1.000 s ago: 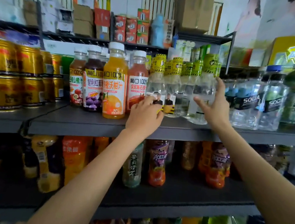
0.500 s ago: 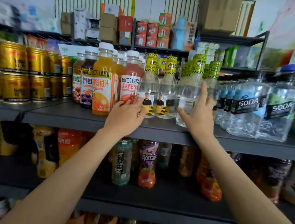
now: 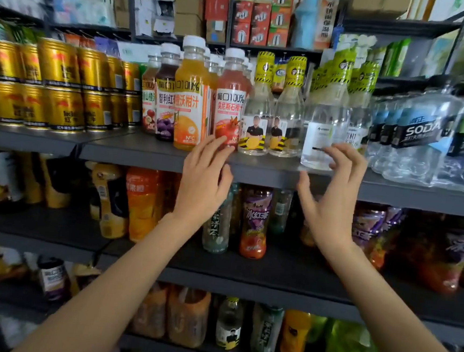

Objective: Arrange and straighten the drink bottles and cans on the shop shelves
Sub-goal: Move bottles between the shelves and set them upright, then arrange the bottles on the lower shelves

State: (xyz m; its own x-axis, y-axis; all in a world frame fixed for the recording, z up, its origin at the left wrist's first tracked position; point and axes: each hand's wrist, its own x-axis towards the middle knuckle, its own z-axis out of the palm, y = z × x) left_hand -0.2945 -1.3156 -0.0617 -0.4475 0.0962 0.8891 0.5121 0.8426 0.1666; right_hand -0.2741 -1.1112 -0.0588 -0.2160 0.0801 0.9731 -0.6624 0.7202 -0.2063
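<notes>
Both my hands are open and hold nothing. My right hand (image 3: 333,196) hovers at the front edge of the shelf (image 3: 132,153), fingertips just beside the clear bottle (image 3: 324,133), which stands upright at that edge with its label turned away. My left hand (image 3: 204,184) is nearer the red juice bottle (image 3: 230,102). So the right hand seems best placed to turn it.

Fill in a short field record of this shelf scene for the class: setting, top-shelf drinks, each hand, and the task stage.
setting: shop shelves stocked with drinks
top shelf, left to right: gold cans, juice bottles, clear bottles with yellow caps, soda water bottles
left hand: open, fingers at the red juice bottle
right hand: open, fingers loosely curled beside a clear bottle, gripping nothing
stage: straightening the front row
</notes>
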